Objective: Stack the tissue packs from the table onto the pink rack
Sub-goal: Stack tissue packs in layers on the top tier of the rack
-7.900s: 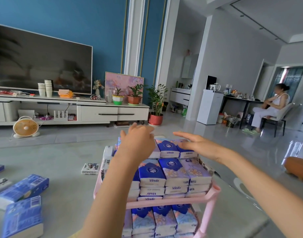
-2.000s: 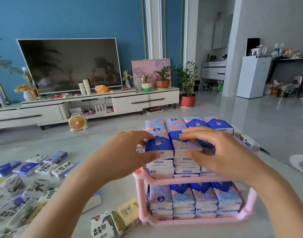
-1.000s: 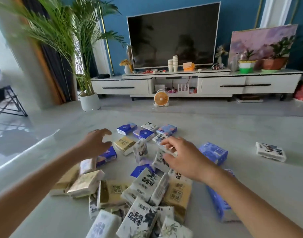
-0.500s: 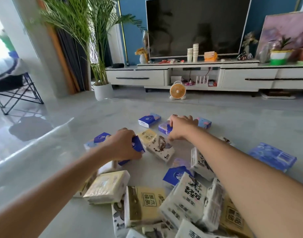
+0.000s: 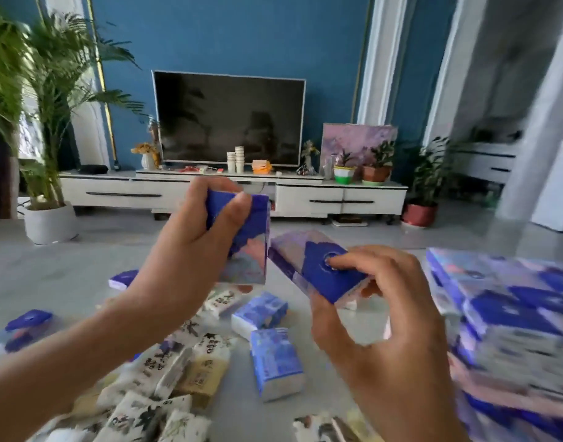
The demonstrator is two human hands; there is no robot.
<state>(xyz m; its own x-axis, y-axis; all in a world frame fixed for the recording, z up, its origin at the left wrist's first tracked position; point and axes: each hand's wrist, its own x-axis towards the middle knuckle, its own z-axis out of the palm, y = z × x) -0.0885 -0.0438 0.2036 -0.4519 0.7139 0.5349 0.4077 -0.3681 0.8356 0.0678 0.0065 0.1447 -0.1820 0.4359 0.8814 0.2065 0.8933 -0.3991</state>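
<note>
**A blue pack in each grip, above the pile**

The left grip (image 5: 186, 255) is clenched round an upright blue pack (image 5: 254, 232) at frame centre, with the thumb across its front face and the fingers behind it. The right grip (image 5: 380, 317), just right of centre, is grasping a second pack (image 5: 317, 271). A fingertip presses on its dark blue top and the thumb sits under its near end. This pack lies tilted, with its far end higher and pointing to the upper left. The two packs are held just beside each other above the worktop (image 5: 60, 275); whether their corners touch cannot be told.

Below the arms, loose packs (image 5: 178, 371) in white, cream and ink print lie heaped on the worktop at lower centre-left. Two light blue packs (image 5: 275, 362) lie beside the heap, and single dark blue ones lie further left.

At the right edge, stacked packs (image 5: 503, 298) in blue and lilac stand in rows, heavily blurred. A pink band under them is the rack (image 5: 516, 397), of which little more can be made out.

In the upper half, a dark TV (image 5: 229, 118) stands on a white cabinet (image 5: 340, 199) against a blue wall. A palm (image 5: 50, 90) fills the upper left.
</note>
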